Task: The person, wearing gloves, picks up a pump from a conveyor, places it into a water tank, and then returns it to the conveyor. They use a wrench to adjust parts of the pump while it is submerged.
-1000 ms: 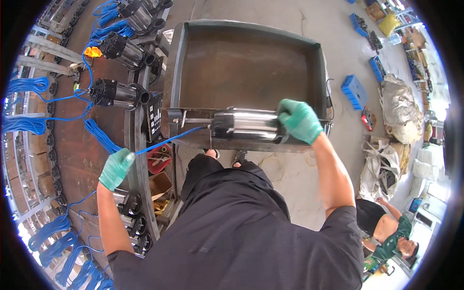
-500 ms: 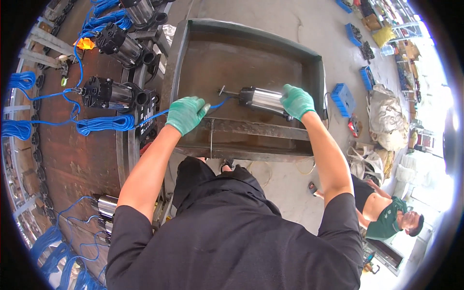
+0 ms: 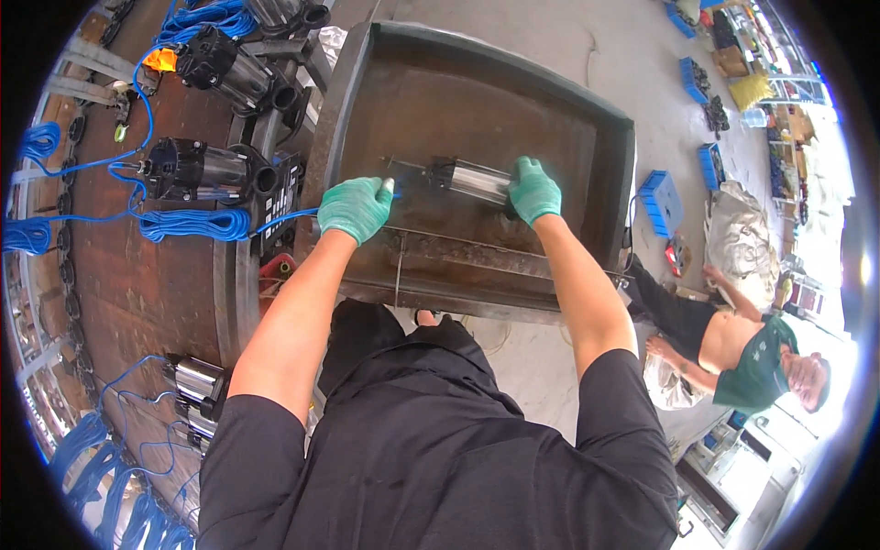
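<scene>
A steel-bodied submersible pump (image 3: pixel 479 181) with a black end lies on its side, at or in the brownish water of a metal tank (image 3: pixel 495 46). My right hand (image 3: pixel 535 191), in a green glove, grips its right end; the fingertips are partly hidden. A thin rod with a crosspiece (image 3: pixel 408 165) sticks out from the pump's left end. My left hand (image 3: pixel 356 211), gloved too, is closed round the blue cable (image 3: pixel 291 218) near the tank's left side, thumb up. That cable runs left toward a coiled blue bundle (image 3: pixel 194 225).
More pumps (image 3: pixel 197 170) with blue cables stand along the rusty bench (image 3: pixel 147 293) at left. A metal bar (image 3: pixel 477 252) crosses the tank's near part. On the right, a person (image 3: pixel 733 353) is close to the tank; blue crates (image 3: pixel 662 203) and sacks (image 3: pixel 738 238) lie on the floor.
My right hand and the pump have shifted slightly left, while my left hand keeps hold of the cable. The person at right has come nearer the tank and reaches an arm forward.
</scene>
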Action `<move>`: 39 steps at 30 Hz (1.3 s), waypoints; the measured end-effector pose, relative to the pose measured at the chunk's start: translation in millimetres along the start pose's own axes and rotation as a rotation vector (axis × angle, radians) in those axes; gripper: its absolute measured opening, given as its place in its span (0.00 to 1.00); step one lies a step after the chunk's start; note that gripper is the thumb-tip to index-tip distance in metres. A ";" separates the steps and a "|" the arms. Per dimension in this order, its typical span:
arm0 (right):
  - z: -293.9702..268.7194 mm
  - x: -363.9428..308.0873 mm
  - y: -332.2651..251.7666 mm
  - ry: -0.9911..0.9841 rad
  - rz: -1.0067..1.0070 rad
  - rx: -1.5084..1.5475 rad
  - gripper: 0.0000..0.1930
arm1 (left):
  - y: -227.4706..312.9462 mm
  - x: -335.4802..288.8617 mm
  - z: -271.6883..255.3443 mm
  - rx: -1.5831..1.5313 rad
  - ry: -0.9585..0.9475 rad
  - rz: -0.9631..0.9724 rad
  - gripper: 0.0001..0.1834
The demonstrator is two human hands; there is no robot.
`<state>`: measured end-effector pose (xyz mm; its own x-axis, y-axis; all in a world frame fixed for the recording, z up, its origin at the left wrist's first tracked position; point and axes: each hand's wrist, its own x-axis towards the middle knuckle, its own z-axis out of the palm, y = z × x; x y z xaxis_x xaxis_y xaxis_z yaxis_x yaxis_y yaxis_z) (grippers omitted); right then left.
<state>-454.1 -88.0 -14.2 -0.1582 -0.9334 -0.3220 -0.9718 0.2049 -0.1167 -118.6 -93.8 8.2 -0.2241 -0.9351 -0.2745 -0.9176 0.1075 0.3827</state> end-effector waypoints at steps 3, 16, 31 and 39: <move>10.4 -1.4 -4.6 0.111 0.007 0.068 0.20 | 2.5 0.9 -1.2 0.053 -0.025 -0.035 0.23; -3.4 -99.7 166.5 0.344 -0.034 0.330 0.12 | 16.7 0.5 -9.0 0.191 -0.121 -0.118 0.24; -1.1 -93.3 169.7 0.136 0.485 0.179 0.22 | 19.0 4.8 2.6 0.288 -0.075 -0.167 0.26; -5.6 -93.8 166.7 0.058 0.504 0.174 0.22 | 19.9 4.8 3.0 0.318 -0.074 -0.174 0.26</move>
<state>-602.2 32.1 1.8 -0.6116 -0.7208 -0.3262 -0.7306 0.6728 -0.1167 -138.9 -95.1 11.8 -0.0682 -0.9231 -0.3784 -0.9976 0.0595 0.0346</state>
